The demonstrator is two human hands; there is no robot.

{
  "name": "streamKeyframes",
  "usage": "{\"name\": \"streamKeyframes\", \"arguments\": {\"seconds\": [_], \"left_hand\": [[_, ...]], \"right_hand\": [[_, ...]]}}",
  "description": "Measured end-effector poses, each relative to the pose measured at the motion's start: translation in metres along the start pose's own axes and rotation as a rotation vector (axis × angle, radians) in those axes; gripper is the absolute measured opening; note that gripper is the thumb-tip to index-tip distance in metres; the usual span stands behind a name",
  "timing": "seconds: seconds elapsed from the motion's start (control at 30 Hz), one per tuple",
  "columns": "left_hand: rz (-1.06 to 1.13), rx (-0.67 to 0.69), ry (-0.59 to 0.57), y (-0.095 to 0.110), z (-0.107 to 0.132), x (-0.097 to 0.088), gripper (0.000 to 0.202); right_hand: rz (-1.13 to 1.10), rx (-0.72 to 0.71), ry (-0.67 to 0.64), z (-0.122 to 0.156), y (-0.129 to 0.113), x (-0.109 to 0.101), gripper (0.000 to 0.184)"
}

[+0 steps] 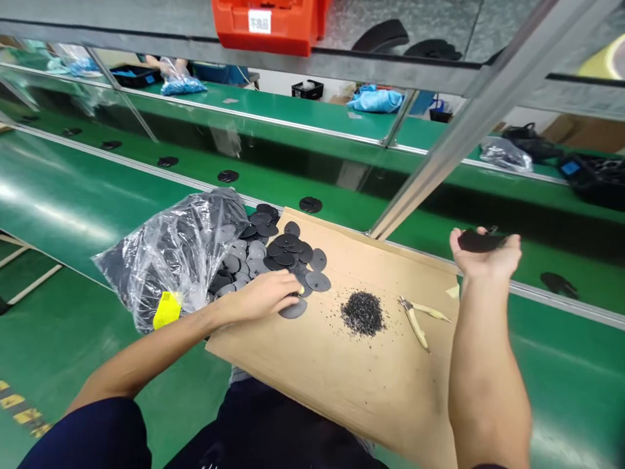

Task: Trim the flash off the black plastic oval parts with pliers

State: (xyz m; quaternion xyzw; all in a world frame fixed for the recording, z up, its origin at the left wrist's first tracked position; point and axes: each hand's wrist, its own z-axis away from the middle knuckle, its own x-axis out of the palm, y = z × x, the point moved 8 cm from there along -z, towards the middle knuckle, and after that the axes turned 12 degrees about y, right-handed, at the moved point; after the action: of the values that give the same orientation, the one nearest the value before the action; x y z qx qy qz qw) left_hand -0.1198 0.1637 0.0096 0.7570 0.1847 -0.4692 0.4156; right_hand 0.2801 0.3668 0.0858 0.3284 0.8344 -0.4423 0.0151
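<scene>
My left hand (pixel 268 294) reaches over loose black oval discs (pixel 288 251), fingers stretched out and touching the near ones; something yellow covers one fingertip. Under its thumb side lies a single disc (pixel 293 309). Held out at the far right, over the green belt, my right hand (pixel 488 260) is palm up with its fingers curled round a black disc (pixel 478 241). Between the hands, on brown cardboard (pixel 332 365), are a heap of tiny black scraps (pixel 362 314) and pale-handled cutting pliers (pixel 415 326).
A clear plastic bag (pixel 170 254) of discs lies at left. Spaced discs (pixel 310 204) lie on the green belt (pixel 351 215) behind the metal rail. A slanted metal post (pixel 439 150) rises near my right hand. An orange bin (pixel 268 26) sits on the overhead shelf.
</scene>
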Motion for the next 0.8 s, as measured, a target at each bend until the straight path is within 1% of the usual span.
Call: {"name": "streamKeyframes", "arguments": {"seconds": [0.03, 0.1, 0.2, 0.23, 0.27, 0.33, 0.4, 0.47, 0.53, 0.57, 0.63, 0.7, 0.73, 0.8], "left_hand": [[-0.055, 0.018, 0.003, 0.001, -0.013, 0.009, 0.016], [-0.139, 0.025, 0.002, 0.002, -0.034, 0.028, 0.015], [-0.177, 0.015, -0.015, 0.006, -0.056, 0.051, 0.015], [-0.173, 0.017, -0.018, 0.007, -0.061, 0.055, 0.018], [-0.164, 0.023, -0.016, 0.008, -0.065, 0.055, 0.02], [-0.156, 0.04, -0.008, 0.01, -0.071, 0.05, 0.02], [-0.103, 0.045, 0.046, 0.013, -0.079, 0.036, 0.017], [0.075, 0.022, 0.193, 0.018, -0.087, 0.014, 0.015], [0.331, -0.006, 0.395, 0.026, -0.094, -0.008, 0.012], [0.438, -0.005, 0.485, 0.032, -0.096, -0.015, 0.011], [0.529, 0.059, 0.609, 0.05, -0.102, -0.023, 0.013], [0.493, 0.179, 0.674, 0.075, -0.106, -0.023, 0.016], [0.439, 0.244, 0.688, 0.088, -0.108, -0.02, 0.02], [0.272, 0.347, 0.685, 0.109, -0.112, -0.013, 0.029]], "right_hand": [[-0.063, 0.077, 0.002, 0.009, 0.0, -0.006, 0.068], [-0.19, 0.236, 0.0, 0.033, -0.002, -0.011, 0.056], [-0.322, 0.397, -0.028, 0.073, -0.019, -0.006, 0.026], [-0.373, 0.457, -0.045, 0.085, -0.027, -0.002, 0.023], [-0.412, 0.508, -0.073, 0.097, -0.036, 0.003, 0.027], [-0.506, 0.597, -0.113, 0.117, -0.057, 0.015, 0.038], [-0.588, 0.63, -0.16, 0.132, -0.081, 0.029, 0.045], [-0.637, 0.654, -0.193, 0.146, -0.1, 0.044, 0.046], [-0.669, 0.692, -0.202, 0.159, -0.113, 0.06, 0.044], [-0.691, 0.714, -0.186, 0.165, -0.117, 0.067, 0.042], [-0.746, 0.773, -0.116, 0.175, -0.121, 0.075, 0.037], [-0.814, 0.858, -0.023, 0.183, -0.118, 0.076, 0.034], [-0.844, 0.903, 0.009, 0.186, -0.116, 0.076, 0.032], [-0.873, 0.968, 0.031, 0.191, -0.111, 0.072, 0.029]]}}
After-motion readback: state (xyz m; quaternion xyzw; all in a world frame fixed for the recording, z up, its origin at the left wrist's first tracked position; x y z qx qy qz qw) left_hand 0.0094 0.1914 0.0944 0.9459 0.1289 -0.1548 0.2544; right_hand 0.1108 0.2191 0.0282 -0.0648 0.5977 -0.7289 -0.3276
